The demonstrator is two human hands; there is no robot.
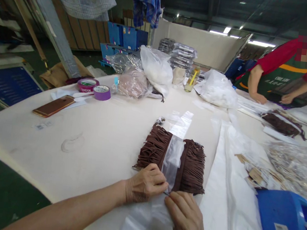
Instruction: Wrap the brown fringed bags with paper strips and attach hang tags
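A dark brown fringed bag (193,166) lies on the white table, its fringe spread to the left and right. Down its middle runs a clear plastic strip (172,157), which sticks out past the far end. My left hand (148,182) is closed at the near edge of the bag, fingers pinched. My right hand (186,217) is closed just beside it, fingertips together. A short dark piece shows between the two hands, too small to name. More clear plastic (142,223) lies under and in front of my hands.
To the left lie a phone (54,106) and purple tape rolls (102,92). Plastic bags (156,69) and a bottle (192,79) stand at the back. White sheeting (224,195), tags (257,173) and a blue container (282,220) are right. A co-worker (279,69) works at far right.
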